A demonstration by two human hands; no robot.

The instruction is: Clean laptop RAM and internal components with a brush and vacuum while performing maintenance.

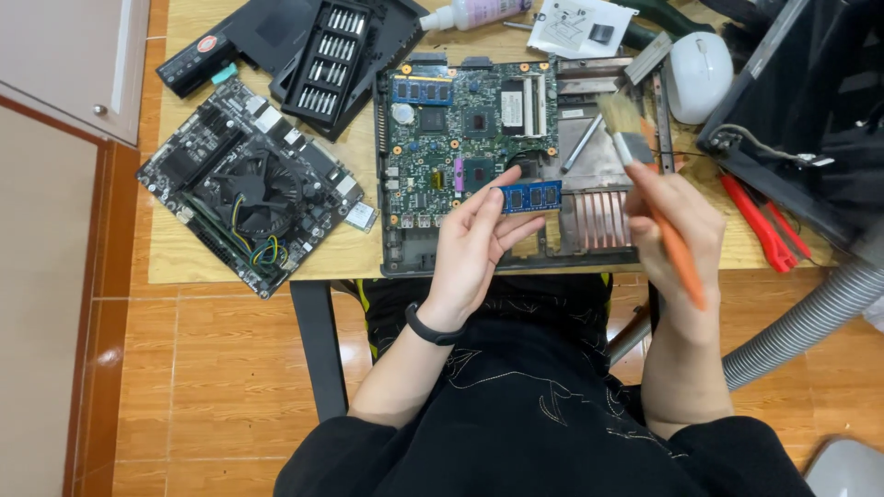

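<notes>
My left hand pinches a small blue memory module by its left end, above an opened laptop chassis. The laptop's green motherboard lies in the chassis, with another blue memory stick seated at its top left. My right hand grips a paintbrush with an orange handle; its metal ferrule and pale bristles point up and left, just right of the held module. A black band sits on my left wrist.
A black desktop motherboard with a fan lies at the table's left. A screwdriver bit case, white bottle, white mouse, red-handled pliers and a grey ribbed hose surround the wooden table.
</notes>
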